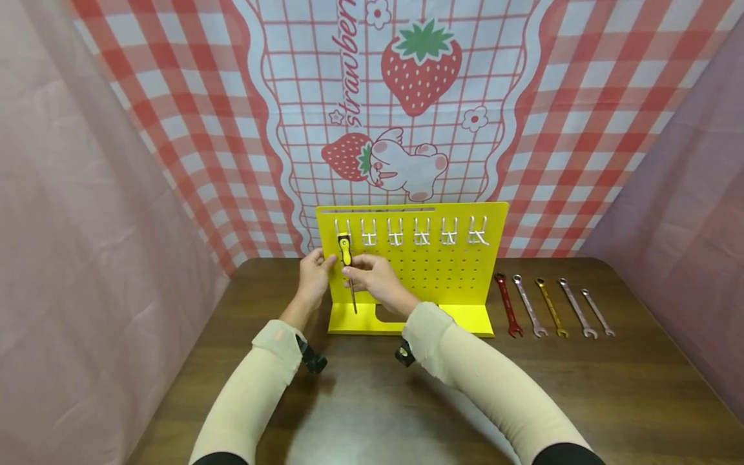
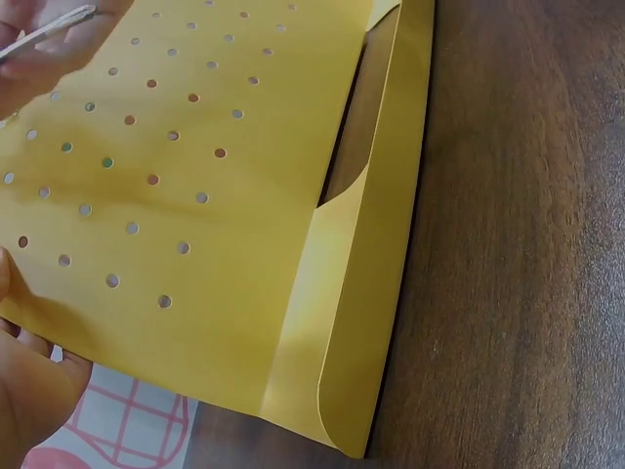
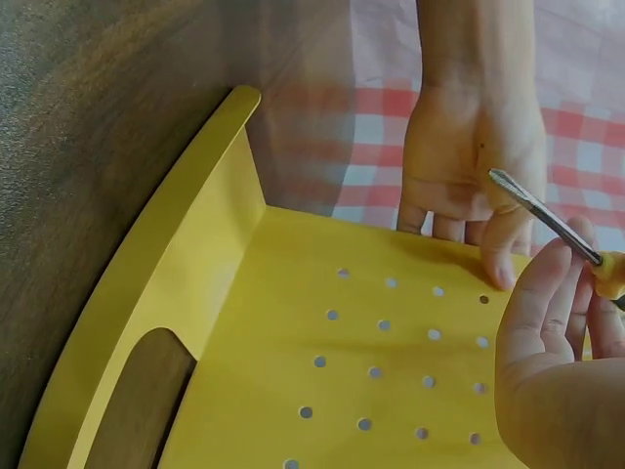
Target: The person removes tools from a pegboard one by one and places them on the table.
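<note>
A screwdriver (image 1: 345, 249) with a yellow and black handle hangs tip-down before the leftmost hook of a yellow pegboard (image 1: 418, 261). My right hand (image 1: 376, 279) pinches it low on the handle, and the handle's top is level with that hook. In the right wrist view the bare metal shaft (image 3: 542, 215) sticks out past the fingertips. Whether the hook bears any of its weight, I cannot tell. With the thumb in front and fingers behind, my left hand (image 1: 314, 279) grips the pegboard's left edge.
Several white double hooks (image 1: 422, 232) line the pegboard's top. Right of the board, several wrenches lie side by side on the wooden table, among them a red wrench (image 1: 508, 305) and a gold wrench (image 1: 551, 307). A strawberry-print cloth (image 1: 232, 116) hangs behind.
</note>
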`<state>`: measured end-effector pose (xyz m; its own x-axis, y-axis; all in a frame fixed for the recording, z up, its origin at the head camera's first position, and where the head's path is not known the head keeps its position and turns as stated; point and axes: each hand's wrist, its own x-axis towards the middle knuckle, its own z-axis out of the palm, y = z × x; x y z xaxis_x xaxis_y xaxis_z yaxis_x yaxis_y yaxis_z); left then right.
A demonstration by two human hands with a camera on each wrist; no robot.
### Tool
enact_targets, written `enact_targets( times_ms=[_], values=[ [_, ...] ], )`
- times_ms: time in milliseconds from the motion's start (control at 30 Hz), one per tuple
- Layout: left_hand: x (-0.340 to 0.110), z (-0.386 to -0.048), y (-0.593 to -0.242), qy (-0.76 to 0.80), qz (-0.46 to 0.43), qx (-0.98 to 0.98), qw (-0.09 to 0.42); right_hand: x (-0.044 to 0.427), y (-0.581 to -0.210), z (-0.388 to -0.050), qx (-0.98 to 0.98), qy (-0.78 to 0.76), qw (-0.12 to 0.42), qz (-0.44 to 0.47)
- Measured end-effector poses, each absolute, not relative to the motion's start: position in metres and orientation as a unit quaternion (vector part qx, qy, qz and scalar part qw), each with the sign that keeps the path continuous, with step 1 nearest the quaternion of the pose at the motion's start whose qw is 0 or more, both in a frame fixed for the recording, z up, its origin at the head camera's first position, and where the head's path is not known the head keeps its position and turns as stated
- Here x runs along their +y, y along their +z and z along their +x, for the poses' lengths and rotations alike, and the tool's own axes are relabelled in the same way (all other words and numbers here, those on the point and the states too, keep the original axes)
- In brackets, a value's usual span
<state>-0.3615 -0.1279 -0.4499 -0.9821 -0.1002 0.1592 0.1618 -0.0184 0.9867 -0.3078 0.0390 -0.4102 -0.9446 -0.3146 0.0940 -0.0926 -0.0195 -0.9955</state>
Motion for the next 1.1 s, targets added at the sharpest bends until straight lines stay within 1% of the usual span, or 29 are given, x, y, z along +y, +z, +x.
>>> enact_targets(
  times_ms=[267, 600, 833, 1100],
  values=[
    [-0.128, -0.362, -0.445, -0.722, -0.025, -0.684, 0.103, 0.046, -0.397, -0.299, 0.696, -0.691, 0.08, -0.176],
    [-0.13, -0.362, -0.443, -0.699, -0.008, -0.709, 0.093, 0.071, -0.388, -0.283, 0.7, -0.682, 0.074, -0.198],
    [-0.13, -0.362, -0.443, -0.694, -0.007, -0.714, 0.089, 0.102, -0.388, -0.273, 0.739, -0.641, 0.062, -0.198],
    [-0.128, -0.359, -0.444, -0.688, -0.003, -0.721, 0.08, 0.154, -0.385, -0.255, 0.773, -0.605, 0.071, -0.176]
  ],
)
